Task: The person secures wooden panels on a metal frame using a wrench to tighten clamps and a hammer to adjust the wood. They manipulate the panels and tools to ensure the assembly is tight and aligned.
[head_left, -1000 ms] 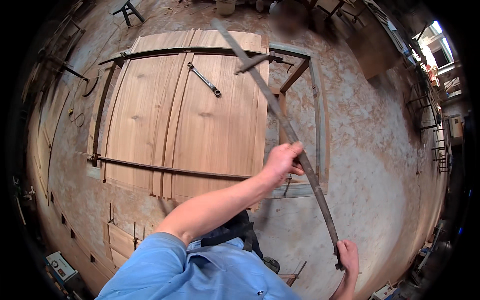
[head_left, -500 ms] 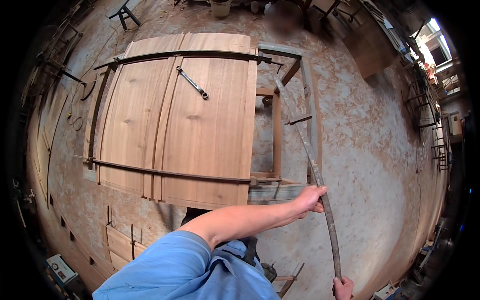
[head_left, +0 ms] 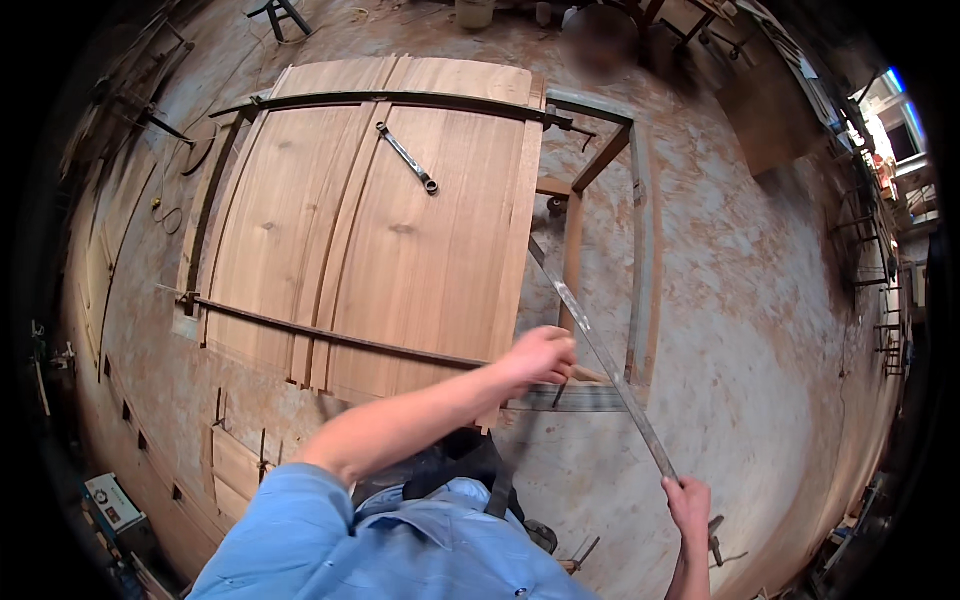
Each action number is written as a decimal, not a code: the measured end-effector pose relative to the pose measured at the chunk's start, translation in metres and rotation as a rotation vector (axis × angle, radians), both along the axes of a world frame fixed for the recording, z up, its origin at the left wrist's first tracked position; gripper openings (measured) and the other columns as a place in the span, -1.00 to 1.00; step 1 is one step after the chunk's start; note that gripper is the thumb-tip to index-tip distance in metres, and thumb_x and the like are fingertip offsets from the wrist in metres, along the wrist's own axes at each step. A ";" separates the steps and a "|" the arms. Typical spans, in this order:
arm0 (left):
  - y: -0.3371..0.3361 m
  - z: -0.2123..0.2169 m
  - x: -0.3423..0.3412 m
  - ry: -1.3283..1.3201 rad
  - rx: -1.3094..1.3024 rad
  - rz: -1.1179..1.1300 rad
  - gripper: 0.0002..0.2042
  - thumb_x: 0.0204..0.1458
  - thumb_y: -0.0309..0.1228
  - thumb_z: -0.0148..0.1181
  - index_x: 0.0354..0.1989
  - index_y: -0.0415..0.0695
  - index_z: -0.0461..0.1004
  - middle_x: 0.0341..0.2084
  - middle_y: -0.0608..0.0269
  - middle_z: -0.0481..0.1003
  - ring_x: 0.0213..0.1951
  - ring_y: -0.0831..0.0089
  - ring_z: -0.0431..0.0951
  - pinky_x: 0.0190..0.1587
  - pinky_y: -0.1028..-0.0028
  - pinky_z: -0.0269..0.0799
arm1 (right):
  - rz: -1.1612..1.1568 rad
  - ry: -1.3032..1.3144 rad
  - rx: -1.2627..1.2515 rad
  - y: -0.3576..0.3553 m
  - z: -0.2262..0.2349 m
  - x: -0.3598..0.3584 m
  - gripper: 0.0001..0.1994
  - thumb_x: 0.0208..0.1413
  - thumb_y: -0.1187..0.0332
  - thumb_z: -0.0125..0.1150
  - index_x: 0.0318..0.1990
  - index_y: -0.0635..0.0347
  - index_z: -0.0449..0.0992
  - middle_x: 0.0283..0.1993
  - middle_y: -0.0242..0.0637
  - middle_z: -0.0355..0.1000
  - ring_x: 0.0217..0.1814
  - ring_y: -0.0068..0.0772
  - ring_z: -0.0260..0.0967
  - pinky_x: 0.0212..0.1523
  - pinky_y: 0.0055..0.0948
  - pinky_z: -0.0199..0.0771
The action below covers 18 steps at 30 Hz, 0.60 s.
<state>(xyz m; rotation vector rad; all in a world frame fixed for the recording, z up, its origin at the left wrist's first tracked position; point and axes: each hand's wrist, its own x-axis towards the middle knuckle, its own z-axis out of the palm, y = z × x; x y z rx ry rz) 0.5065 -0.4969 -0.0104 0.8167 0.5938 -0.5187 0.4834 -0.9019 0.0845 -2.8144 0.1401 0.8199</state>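
My right hand [head_left: 688,503] is closed around the near end of a long metal bar [head_left: 610,370]. The bar slants away to the left across the open frame, its far end meeting the right edge of the wooden panel [head_left: 440,260]. Over the panel's near right corner is my left hand [head_left: 543,356], off the bar, fingers curled and smeared by motion; whether it touches the near bar clamp [head_left: 350,338] there I cannot tell. A far bar clamp [head_left: 400,99] also spans the panel. On top of the panel lies a double-ended ring spanner [head_left: 407,158].
The panel rests on a rectangular frame [head_left: 642,250] that extends to its right. A smaller clamped wooden piece [head_left: 235,475] is at lower left, near a box-shaped device [head_left: 113,502]. A dark metal clamp part [head_left: 716,540] lies beyond my right forearm. A stand [head_left: 280,18] is at the back.
My left hand has let go of the bar and moved left over the panel's near corner. My right hand has moved up and forward, and the bar's far end has swung towards the panel.
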 end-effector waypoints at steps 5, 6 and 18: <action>0.102 0.015 -0.075 0.041 0.137 0.282 -0.64 0.26 -0.36 -0.04 0.15 -0.29 0.25 -0.35 0.13 0.51 -0.37 0.45 0.58 -0.32 0.50 0.60 | 0.178 -0.017 0.054 0.067 -0.020 0.064 -0.52 0.00 0.02 0.22 -0.57 0.38 0.46 -0.67 -0.01 0.32 -0.62 -0.16 0.29 -0.52 -0.17 0.28; 0.118 0.018 -0.092 0.052 0.149 0.349 -0.65 0.26 -0.36 -0.04 0.14 -0.30 0.26 -0.35 0.13 0.51 -0.37 0.45 0.58 -0.33 0.50 0.59 | 0.218 -0.034 0.062 0.076 -0.028 0.075 -0.52 -0.01 0.04 0.22 -0.59 0.40 0.44 -0.70 -0.08 0.29 -0.63 -0.29 0.26 -0.54 -0.20 0.26; 0.212 0.011 -0.187 0.182 0.203 0.751 -0.80 0.25 -0.36 0.01 -0.05 -0.19 0.37 -0.37 0.16 0.53 -0.36 0.41 0.59 -0.32 0.46 0.58 | 0.610 -0.086 0.123 0.225 -0.117 0.158 -0.53 -0.02 0.06 0.22 -0.62 0.40 0.48 -0.72 -0.10 0.38 -0.65 -0.25 0.38 -0.51 -0.24 0.38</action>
